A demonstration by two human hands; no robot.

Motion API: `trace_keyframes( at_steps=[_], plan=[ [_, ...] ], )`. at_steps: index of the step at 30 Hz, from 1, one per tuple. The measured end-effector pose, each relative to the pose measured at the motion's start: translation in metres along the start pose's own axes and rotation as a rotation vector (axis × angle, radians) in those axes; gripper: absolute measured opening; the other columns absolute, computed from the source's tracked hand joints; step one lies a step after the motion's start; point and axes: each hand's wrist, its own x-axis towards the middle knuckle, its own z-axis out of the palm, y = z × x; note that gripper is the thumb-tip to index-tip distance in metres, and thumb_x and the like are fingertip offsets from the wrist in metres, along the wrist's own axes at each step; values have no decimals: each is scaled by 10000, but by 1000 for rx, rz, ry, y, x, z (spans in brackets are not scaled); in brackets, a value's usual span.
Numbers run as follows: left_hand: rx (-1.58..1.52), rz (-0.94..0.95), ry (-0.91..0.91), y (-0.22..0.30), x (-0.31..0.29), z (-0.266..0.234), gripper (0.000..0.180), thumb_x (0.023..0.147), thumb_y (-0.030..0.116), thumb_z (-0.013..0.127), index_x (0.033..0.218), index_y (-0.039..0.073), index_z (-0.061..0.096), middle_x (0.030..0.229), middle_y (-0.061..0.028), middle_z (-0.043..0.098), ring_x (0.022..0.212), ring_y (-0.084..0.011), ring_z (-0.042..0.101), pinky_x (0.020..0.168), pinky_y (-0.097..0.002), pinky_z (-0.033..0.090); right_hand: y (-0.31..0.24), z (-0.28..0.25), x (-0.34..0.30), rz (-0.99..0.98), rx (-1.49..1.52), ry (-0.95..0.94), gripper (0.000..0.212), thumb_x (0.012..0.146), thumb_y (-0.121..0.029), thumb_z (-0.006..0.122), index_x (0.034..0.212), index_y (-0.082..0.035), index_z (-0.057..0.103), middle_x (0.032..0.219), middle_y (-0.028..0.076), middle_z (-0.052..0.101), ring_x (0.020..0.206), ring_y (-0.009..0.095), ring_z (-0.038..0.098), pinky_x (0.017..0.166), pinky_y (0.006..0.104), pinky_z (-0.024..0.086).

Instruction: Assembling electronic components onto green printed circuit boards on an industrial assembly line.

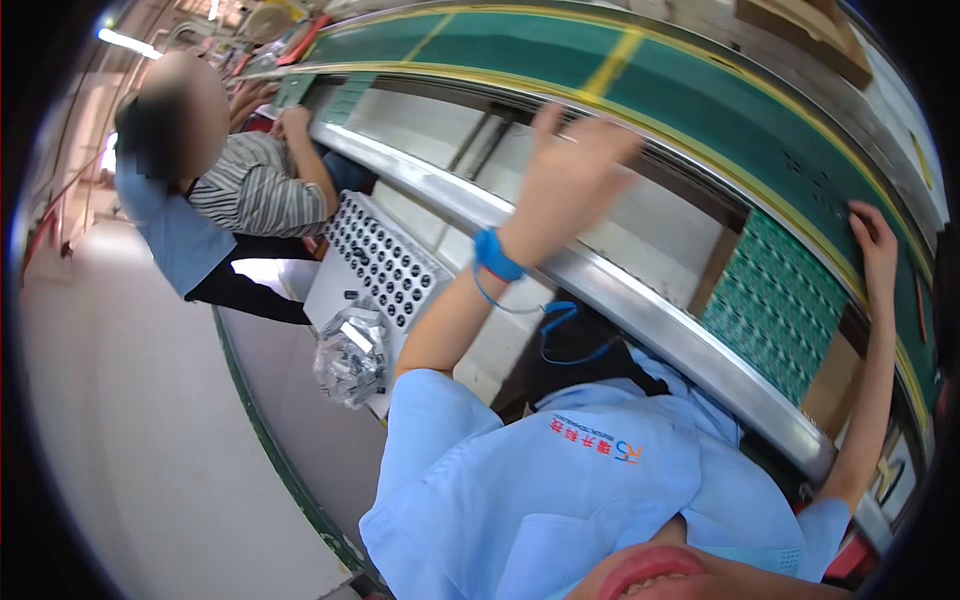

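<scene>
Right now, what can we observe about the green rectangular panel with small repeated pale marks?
The green rectangular panel looks like a thin circuit-board sheet, patterned with rows of small pale marks. It lies flat between the silver metal rail and the dark green conveyor belt. The bare right hand is apart from it, at the belt. Its support underneath is hidden.

Head view: head-worn wide fisheye, looking steeply down and forward, the wearer's blue shirt (600, 490) filling the near side at close range. Green belt (690, 95) bows across from far left to right, bent by the lens. Coverage runs left to a co-worker (265, 185), farther off; corners dark.
</scene>
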Motion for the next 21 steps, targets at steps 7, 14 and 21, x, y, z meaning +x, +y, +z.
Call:
trace_keyframes(
  at_steps=[7, 14, 21],
  plan=[
    [489, -686, 129, -241, -112, -61, 502, 832, 215, 632, 1287, 73, 474, 1280, -110, 543, 1173, -266, 520, 1020, -501, 301, 66, -25, 8, 178, 250, 71, 270, 952, -216, 555, 1188, -100, 617, 811, -87, 515, 628, 2, 361, 561, 157, 253],
    [540, -1199, 155, -377, -178, -65, 705, 850, 433, 571, 1382, 23, 357, 1396, -171, 439, 1284, -314, 423, 1014, -542, 309, 97, -33, 0, 210, 243, 41, 280, 970, -220, 532, 1217, -101, 591, 863, -93, 527, 613, -10, 336, 554, 157, 237],
    [756, -1247, -9, -447, -171, -70, 746, 874, 515, 504, 1411, 32, 320, 1331, -194, 512, 1201, -353, 513, 1014, -578, 286, 69, -39, -4, 230, 51, -82, 330, 952, -263, 553, 1186, -33, 592, 975, -4, 566, 707, 40, 414, 620, 174, 272]
  ],
)
